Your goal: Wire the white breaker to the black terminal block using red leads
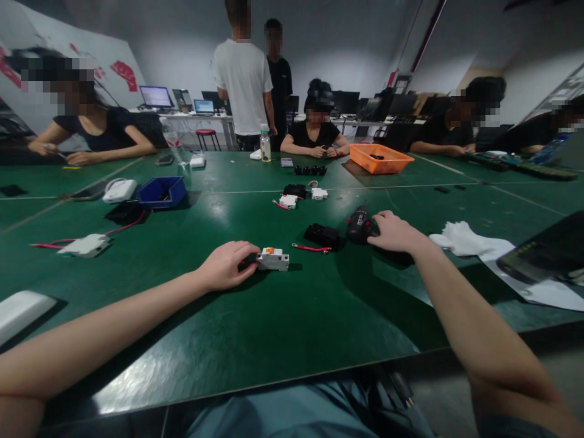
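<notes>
My left hand (230, 264) is closed around the left end of a white circuit breaker (275, 260) with an orange switch, on the green table. A dark part shows between my fingers, mostly hidden. My right hand (393, 231) grips the handle of a black cordless drill (358, 225) that lies with its chuck pointing away from me. Left of the drill is a black plastic piece (320, 234). A short red wire (311, 247) with metal end terminals lies in front of that piece.
Beyond lie two white breakers (288, 201) with wires. Left are a blue bin (162, 193), a wired white breaker (86, 245) and a white case (22, 313). Right are crumpled tissue (463, 239) and a dark device (542, 246). An orange basket (381, 159) stands far back; several people are around.
</notes>
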The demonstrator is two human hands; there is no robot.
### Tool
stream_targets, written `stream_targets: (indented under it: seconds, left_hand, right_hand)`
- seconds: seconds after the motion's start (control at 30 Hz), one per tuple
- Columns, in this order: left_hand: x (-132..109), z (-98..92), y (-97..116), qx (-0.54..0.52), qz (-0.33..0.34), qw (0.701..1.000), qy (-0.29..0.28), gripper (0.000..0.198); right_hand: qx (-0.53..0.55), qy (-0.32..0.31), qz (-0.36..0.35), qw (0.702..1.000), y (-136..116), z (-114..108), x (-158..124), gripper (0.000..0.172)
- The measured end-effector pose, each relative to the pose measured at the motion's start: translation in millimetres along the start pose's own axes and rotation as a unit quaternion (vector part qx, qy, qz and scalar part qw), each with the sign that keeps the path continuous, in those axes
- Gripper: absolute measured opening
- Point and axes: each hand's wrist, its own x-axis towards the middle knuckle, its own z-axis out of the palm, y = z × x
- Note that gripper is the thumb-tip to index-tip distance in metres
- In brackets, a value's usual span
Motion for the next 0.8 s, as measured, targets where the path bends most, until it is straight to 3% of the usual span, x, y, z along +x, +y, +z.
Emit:
stream_targets:
  seconds: [0.07,0.13,0.23,0.3,0.47,0.8]
  left_hand:
    - [-1,-0.3,5,-0.014,-0.011,1.0,0.007,0.025]
    - [-3,0.0,9,-0.034,-0.026,0.999,0.012,0.025]
    - [-4,1.8,12,-0.063,-0.046,0.997,0.009,0.026]
    - [-4,3.3,11,-0.08,-0.057,0.995,0.005,0.026]
    - [-4,6.1,8,-0.112,-0.07,0.991,0.003,0.026]
    - [-4,8.9,6,-0.126,-0.073,0.989,0.01,0.027]
  right_hand:
    - [-0.02,0.055,-0.086,0.995,-27,-5,-10,0.053]
    - [0.013,0.103,-0.177,0.979,-57,-5,-20,0.04]
    - [0.038,0.091,-0.284,0.954,-91,5,-32,0.025]
    - [0.029,0.073,-0.319,0.944,-101,16,-34,0.021]
    - [0.013,0.067,-0.318,0.946,-99,36,-31,0.015]
    - [0.063,0.057,-0.298,0.951,-110,35,-35,0.006]
